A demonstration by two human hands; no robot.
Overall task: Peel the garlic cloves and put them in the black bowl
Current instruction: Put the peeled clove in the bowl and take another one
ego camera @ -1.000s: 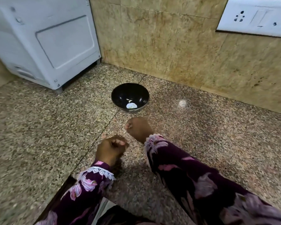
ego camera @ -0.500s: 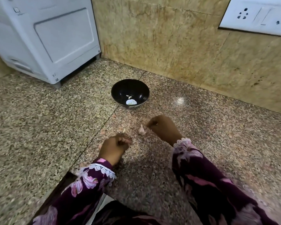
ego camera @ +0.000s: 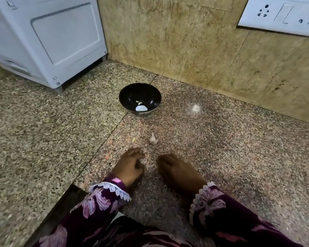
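The black bowl [ego camera: 140, 90] stands on the granite counter near the wall, with a few pale peeled garlic cloves [ego camera: 141, 108] at its bottom. One unpeeled garlic clove [ego camera: 152, 139] lies alone on the counter between the bowl and my hands. My left hand [ego camera: 130, 165] rests on the counter below and left of that clove, fingers curled in against the thumb. What they hold is hidden. My right hand [ego camera: 178, 172] is blurred, back up, with its fingers bent loosely down onto the counter. Nothing shows in it.
A white appliance [ego camera: 48, 38] fills the back left corner. A tiled wall with a white socket panel [ego camera: 280, 15] runs behind the bowl. Bits of garlic skin [ego camera: 133, 139] are scattered around the loose clove. The counter's front edge drops off at lower left [ego camera: 68, 195].
My right hand has pulled back from the bowl toward me, passing the loose clove, which still lies on the counter. My left hand stayed nearly in place.
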